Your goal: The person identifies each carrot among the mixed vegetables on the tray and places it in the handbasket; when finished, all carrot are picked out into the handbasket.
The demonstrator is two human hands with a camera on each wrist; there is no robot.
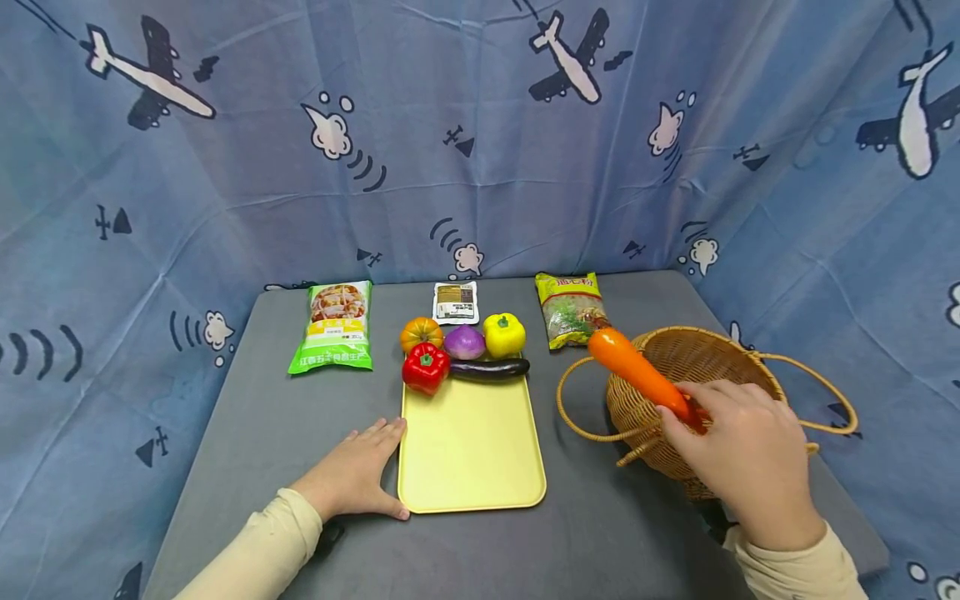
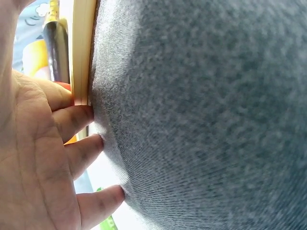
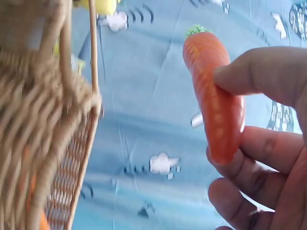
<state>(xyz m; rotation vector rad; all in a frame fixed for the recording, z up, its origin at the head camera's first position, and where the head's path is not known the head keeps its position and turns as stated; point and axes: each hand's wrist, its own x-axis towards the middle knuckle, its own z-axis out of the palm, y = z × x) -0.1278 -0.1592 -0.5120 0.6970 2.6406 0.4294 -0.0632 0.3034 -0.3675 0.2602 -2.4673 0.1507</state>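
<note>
My right hand (image 1: 753, 458) pinches an orange carrot (image 1: 637, 371) between thumb and fingers, above the front rim of a wicker basket (image 1: 690, 350). In the right wrist view the carrot (image 3: 213, 96) is clear of the basket wall, its green top pointing up. With fingers stretched out, my left hand (image 1: 360, 475) touches the left edge of a pale yellow tray (image 1: 472, 458). At the tray's far end sit a red bell pepper (image 1: 426, 369), an orange pumpkin (image 1: 420, 332), a purple onion-like vegetable (image 1: 464, 342), a yellow bell pepper (image 1: 504, 335) and a dark eggplant (image 1: 490, 369).
A green-and-white food bag (image 1: 333, 325) lies at the back left. Behind the tray is a small white packet (image 1: 455, 302), and a yellow-green bag (image 1: 572, 310) lies left of the basket. Looped handles (image 1: 570, 417) stick out from the basket. Something orange (image 3: 43, 221) shows inside it.
</note>
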